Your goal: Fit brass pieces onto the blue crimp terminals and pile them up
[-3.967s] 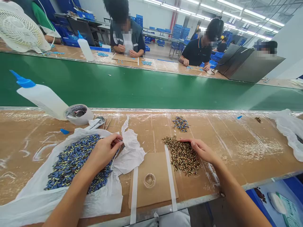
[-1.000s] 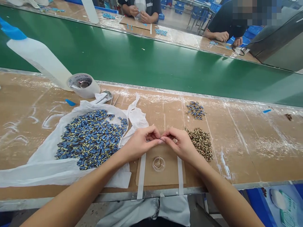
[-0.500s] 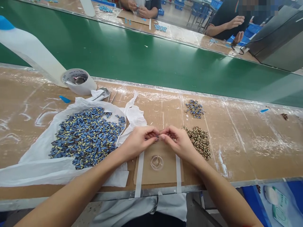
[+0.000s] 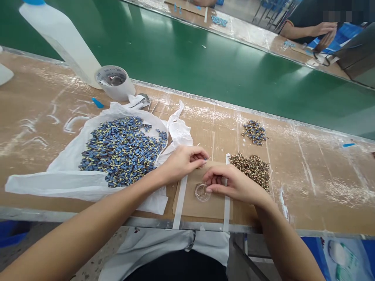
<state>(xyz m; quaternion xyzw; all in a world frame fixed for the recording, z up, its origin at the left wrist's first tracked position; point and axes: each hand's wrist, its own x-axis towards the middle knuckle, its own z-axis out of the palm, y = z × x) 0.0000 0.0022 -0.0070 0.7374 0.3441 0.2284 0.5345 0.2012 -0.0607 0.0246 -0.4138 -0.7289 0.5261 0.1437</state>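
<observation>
While our left hand [image 4: 184,162] pinches shut (anything held is hidden), our right hand [image 4: 234,183], apart, curls against a clear plastic ring [image 4: 202,192].

A white squeeze bottle [image 4: 58,41] lies touching a tape roll [image 4: 115,82] on the bench [image 4: 35,97]; a green conveyor belt [image 4: 187,74] runs beyond, with a co-worker's hand [image 4: 324,28] past it.

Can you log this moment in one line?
Left hand: over cardboard sheet | right hand: at clear round dish | beside: small blue parts, brown parts
</observation>
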